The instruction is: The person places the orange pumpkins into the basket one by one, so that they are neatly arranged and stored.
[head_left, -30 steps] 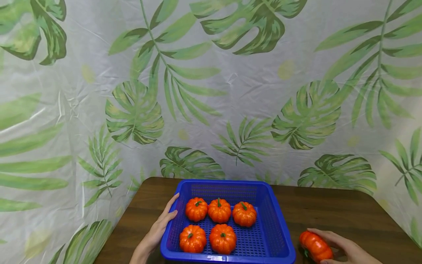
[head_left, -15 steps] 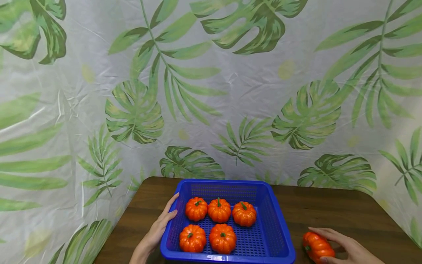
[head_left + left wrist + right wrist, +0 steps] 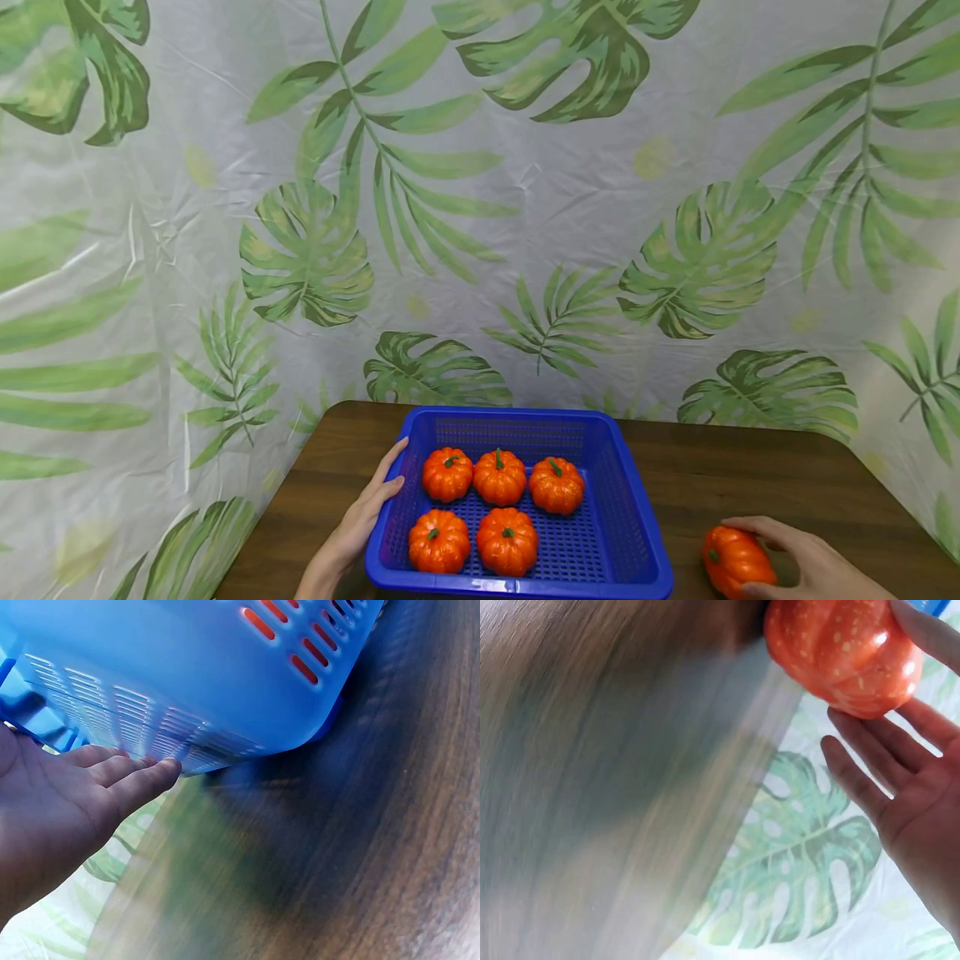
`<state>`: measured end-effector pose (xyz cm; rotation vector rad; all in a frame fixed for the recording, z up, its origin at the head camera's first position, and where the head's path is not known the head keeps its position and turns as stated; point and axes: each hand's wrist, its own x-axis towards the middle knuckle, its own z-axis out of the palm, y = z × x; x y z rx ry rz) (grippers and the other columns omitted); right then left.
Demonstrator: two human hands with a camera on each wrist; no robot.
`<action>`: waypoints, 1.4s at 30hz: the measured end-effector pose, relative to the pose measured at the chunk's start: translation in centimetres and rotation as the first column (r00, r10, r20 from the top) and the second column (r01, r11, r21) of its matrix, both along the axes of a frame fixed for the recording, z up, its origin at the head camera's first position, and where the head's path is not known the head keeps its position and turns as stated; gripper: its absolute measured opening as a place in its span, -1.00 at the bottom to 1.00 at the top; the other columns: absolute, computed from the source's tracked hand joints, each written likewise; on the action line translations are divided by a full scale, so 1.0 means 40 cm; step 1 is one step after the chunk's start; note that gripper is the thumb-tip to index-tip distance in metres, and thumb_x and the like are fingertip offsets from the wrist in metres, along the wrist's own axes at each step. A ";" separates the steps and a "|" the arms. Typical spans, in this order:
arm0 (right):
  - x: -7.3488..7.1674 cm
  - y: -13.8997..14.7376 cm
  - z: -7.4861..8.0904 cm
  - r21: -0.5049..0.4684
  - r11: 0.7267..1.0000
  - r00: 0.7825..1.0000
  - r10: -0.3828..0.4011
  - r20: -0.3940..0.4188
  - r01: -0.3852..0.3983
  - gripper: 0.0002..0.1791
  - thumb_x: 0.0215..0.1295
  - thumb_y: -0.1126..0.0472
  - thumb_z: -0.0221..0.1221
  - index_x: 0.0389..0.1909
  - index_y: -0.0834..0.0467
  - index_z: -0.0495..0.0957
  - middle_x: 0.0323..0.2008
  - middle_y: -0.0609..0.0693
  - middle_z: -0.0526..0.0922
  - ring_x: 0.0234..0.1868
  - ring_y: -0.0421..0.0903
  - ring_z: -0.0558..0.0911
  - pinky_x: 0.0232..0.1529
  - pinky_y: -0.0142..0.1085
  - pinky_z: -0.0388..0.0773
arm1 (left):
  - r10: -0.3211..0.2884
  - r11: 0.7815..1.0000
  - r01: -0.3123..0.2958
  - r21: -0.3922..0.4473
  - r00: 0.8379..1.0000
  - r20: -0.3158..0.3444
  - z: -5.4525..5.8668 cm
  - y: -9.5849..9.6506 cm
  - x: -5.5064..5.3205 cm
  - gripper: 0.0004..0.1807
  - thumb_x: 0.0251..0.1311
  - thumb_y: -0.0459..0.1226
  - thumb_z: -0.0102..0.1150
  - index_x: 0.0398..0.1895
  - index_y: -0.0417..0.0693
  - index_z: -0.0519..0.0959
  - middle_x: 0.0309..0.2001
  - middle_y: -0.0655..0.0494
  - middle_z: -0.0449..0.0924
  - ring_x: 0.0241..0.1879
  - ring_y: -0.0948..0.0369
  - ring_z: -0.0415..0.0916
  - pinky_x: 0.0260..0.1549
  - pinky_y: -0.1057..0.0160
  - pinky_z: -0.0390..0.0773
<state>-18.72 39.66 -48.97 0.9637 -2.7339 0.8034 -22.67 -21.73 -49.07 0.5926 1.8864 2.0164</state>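
Observation:
An orange toy pumpkin (image 3: 733, 560) is at the right of the basket, its green stem turned to the left. My right hand (image 3: 813, 562) holds it between thumb and fingers; in the right wrist view the pumpkin (image 3: 847, 656) shows ribbed, yellow-flecked skin at the top, with the thumb on one side and fingertips on the other. My left hand (image 3: 356, 525) rests along the left side of the blue plastic basket (image 3: 637, 500). In the left wrist view its fingers (image 3: 142, 787) lie straight against the slotted outer wall. Several similar pumpkins (image 3: 507, 542) sit in the basket in two rows.
The dark wooden table (image 3: 720, 467) carries the basket at its middle. Behind it hangs a pale sheet (image 3: 555, 192) printed with green leaves. Inside the basket, bare mesh floor (image 3: 570, 550) shows at the front right.
My right hand has moved a little to the right with the pumpkin, turning it so its stem points more to the left. The left hand and the basket have stayed put.

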 end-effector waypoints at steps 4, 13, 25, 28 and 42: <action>-0.002 0.014 -0.002 0.014 1.000 0.999 -0.016 0.039 0.015 -0.31 0.21 0.22 0.46 0.37 0.02 0.47 0.19 -0.50 0.50 0.06 -0.55 0.53 -0.31 -0.45 0.54 | 0.005 1.000 -0.005 -0.003 1.000 0.001 -0.001 0.001 -0.001 -0.31 0.70 -0.11 -0.41 0.70 0.17 -0.41 0.68 -0.19 -0.46 0.58 -0.25 -0.11 0.37 0.13 0.38; -0.005 0.043 -0.013 -0.007 0.999 0.988 0.046 0.144 -0.046 -0.26 0.30 0.33 0.32 0.49 -0.05 0.35 0.25 -0.56 0.40 0.05 -0.49 0.57 -0.29 -0.43 0.55 | 0.001 1.000 -0.001 0.001 1.000 0.001 -0.004 -0.001 -0.003 -0.31 0.70 -0.11 -0.40 0.70 0.18 -0.40 0.68 -0.21 -0.44 0.57 -0.22 -0.05 0.34 0.18 0.42; -0.018 0.023 0.014 -0.030 0.993 0.981 0.122 0.149 -0.119 -0.27 0.28 0.36 0.33 0.43 -0.12 0.39 0.14 -0.38 0.54 0.05 -0.52 0.53 -0.29 -0.43 0.60 | 0.004 1.000 -0.004 0.002 1.000 0.007 -0.002 -0.004 -0.001 -0.31 0.70 -0.10 -0.41 0.70 0.18 -0.41 0.68 -0.18 -0.49 0.59 -0.26 -0.13 0.36 0.17 0.39; -0.014 0.000 0.035 -0.031 0.997 0.988 0.072 0.134 -0.069 -0.32 0.30 0.33 0.35 0.43 0.01 0.41 0.16 -0.40 0.56 0.06 -0.51 0.54 -0.27 -0.43 0.59 | 0.003 1.000 -0.003 0.001 1.000 0.003 -0.003 -0.004 -0.001 -0.31 0.70 -0.11 -0.41 0.70 0.18 -0.41 0.68 -0.17 -0.49 0.59 -0.25 -0.14 0.37 0.15 0.38; -0.013 -0.103 0.143 -0.093 0.980 0.983 -0.181 -0.035 0.177 -0.24 0.15 0.25 0.49 0.40 -0.03 0.48 0.20 -0.45 0.58 0.03 -0.45 0.61 -0.19 -0.36 0.59 | -0.018 1.000 0.018 0.016 1.000 -0.010 -0.005 -0.005 -0.003 -0.31 0.71 -0.10 -0.42 0.69 0.16 -0.43 0.68 -0.19 -0.47 0.57 -0.15 -0.01 0.34 0.20 0.43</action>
